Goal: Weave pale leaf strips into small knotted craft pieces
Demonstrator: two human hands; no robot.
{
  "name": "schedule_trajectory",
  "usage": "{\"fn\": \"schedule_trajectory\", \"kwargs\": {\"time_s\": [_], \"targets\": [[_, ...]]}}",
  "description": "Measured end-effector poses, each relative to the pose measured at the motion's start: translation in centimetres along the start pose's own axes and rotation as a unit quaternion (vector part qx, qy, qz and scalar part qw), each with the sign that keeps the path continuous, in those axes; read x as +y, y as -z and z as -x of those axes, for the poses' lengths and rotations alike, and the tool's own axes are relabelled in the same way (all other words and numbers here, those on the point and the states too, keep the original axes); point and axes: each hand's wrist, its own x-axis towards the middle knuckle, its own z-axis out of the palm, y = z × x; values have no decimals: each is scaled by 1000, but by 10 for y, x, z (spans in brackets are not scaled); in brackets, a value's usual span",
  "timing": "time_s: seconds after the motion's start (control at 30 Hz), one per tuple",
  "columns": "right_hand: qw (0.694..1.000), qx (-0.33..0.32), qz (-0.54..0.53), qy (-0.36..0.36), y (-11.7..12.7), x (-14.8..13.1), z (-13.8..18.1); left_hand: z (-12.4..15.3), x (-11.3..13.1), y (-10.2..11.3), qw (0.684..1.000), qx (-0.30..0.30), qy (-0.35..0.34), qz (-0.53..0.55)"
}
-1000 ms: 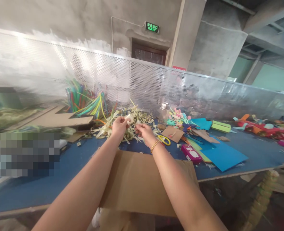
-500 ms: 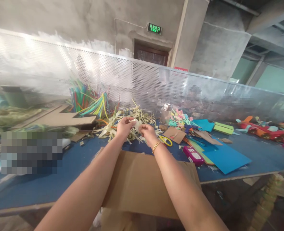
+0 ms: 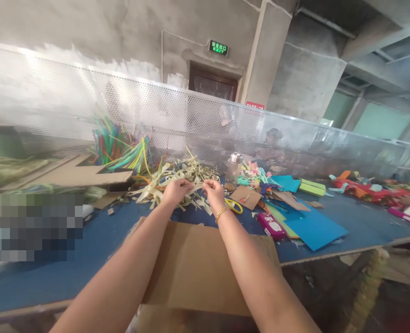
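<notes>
My left hand [image 3: 176, 191] pinches one end of a pale, narrow husk-like strip [image 3: 198, 186]. At its other end, the fingertips of my right hand [image 3: 214, 193] are closed on it, a gold chain bracelet round that wrist. Between the two hands the strip looks stretched nearly level. Just behind them lies a loose heap of dry, cream and greenish husk-like strips [image 3: 163, 175]. Both forearms reach over a brown cardboard sheet [image 3: 205, 266] at the table's front edge. Yellow-handled scissors [image 3: 235, 206], partly hidden, lie right of my right hand.
A lidded clear bottle [image 3: 234, 170] stands behind the scissors. Blue paper [image 3: 316, 229] and a purple box [image 3: 271, 226] lie to the right. Cut cardboard [image 3: 69, 173] and coloured pipe-cleaner-like stems [image 3: 109, 143] are at the left. A perforated metal screen [image 3: 149, 101] runs along the back.
The pale piece, bunched and broader before, now shows as a thin strip drawn between my fingertips. My view has shifted slightly, so the table's things sit further left.
</notes>
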Motion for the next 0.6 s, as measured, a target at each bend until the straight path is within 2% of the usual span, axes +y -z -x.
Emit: {"fn": "schedule_trajectory", "kwargs": {"time_s": [0.07,0.1,0.13,0.23,0.3,0.33,0.4,0.5,0.6], "targets": [[990,36,136,32,15,-6,-5,0,-1,2,999,33,15,15],[972,48,227,47,25,-10,-8,0,-2,3,998,50,23,31],[944,27,324,51,36,-15,-12,0,-3,4,996,63,30,51],[826,-125,550,3,67,-24,-17,0,-7,5,989,79,55,110],[761,-197,617,-36,81,-26,-15,-1,-8,3,983,82,66,148],[740,-218,635,-46,86,-25,-12,-1,-8,2,980,81,70,166],[719,-234,653,-41,93,-23,-5,-1,-7,0,975,76,78,195],[715,-236,658,-27,95,-23,3,-2,-5,-2,968,79,85,221],[713,-247,654,-57,92,-32,-5,-2,-4,-2,966,86,85,229]]}}
